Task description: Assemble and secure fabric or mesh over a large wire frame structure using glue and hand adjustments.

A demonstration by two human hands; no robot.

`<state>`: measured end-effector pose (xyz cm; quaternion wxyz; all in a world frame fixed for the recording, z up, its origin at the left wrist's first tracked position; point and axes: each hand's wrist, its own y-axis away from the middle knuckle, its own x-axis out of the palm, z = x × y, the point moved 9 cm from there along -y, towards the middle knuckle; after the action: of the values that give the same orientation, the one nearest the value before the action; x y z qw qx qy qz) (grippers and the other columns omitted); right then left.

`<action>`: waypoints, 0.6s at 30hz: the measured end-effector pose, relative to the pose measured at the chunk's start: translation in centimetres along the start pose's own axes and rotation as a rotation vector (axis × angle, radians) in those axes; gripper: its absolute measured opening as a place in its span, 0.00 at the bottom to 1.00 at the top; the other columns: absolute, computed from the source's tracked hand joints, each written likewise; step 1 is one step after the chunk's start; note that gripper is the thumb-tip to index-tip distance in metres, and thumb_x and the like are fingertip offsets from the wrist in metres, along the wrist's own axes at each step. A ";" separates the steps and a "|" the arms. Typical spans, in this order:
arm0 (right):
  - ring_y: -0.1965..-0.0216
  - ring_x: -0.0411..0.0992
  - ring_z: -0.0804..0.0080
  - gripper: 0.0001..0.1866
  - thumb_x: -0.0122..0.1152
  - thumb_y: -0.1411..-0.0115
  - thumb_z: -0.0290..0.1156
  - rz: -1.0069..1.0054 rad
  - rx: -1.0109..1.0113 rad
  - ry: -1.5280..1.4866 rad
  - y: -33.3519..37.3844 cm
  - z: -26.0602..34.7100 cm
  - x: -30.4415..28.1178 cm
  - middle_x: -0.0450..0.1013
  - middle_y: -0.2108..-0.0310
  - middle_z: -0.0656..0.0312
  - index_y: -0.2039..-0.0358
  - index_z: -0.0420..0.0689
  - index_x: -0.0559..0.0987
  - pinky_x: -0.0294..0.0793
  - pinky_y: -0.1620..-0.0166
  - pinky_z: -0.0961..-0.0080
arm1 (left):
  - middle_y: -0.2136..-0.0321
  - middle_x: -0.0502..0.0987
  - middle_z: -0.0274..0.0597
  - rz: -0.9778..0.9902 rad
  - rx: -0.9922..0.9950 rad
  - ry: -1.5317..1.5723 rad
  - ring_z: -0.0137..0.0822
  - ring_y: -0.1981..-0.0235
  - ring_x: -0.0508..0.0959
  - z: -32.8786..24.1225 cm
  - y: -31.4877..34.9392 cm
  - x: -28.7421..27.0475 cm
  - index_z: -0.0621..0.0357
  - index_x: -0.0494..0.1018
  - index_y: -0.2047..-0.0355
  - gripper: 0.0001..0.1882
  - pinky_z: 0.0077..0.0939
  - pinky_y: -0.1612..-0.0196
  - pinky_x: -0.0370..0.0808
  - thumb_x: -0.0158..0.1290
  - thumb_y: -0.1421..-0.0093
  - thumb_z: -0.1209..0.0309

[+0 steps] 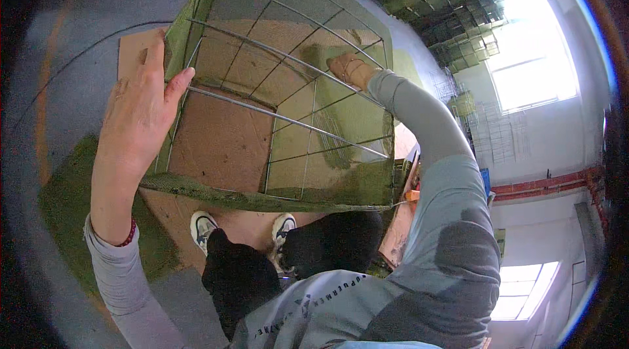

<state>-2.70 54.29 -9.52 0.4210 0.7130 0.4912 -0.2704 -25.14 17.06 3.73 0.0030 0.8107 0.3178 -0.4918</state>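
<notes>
A boxy cage of silver wire (275,117) fills the middle in front of me, its open grid facing up. Green mesh (363,178) covers its sides and hangs in a gathered edge along the near side. My left hand (134,113) lies along the cage's left side with fingers stretched out, the thumb at the rim wire. At the far right side, my right hand (352,71) is closed, its fingers curled against the mesh among the wires. What those fingers pinch, if anything, is too small to make out.
Brown cardboard (219,142) shows beneath the cage. Dark green mesh (98,211) lies on the grey floor at left. My shoes (203,226) are close to the near edge. Stacked mesh-covered cages (432,1) stand at the far right, and bare wire grids (501,136) lean against the wall.
</notes>
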 end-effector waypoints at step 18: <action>0.70 0.75 0.60 0.05 0.59 0.52 0.30 0.321 0.122 -0.014 2.5 0.7 -2.4 0.76 0.74 0.58 0.75 0.43 0.78 0.73 0.68 0.63 | 0.59 0.71 0.62 -0.068 0.001 -0.056 0.61 0.60 0.73 -0.5 0.2 -0.8 0.67 0.59 0.47 0.27 0.48 0.57 0.71 0.45 0.38 0.57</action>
<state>-1.27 52.09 -7.10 0.4179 0.8046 0.3510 -0.2339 -24.87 16.63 4.60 -0.0051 0.7851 0.3449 -0.5143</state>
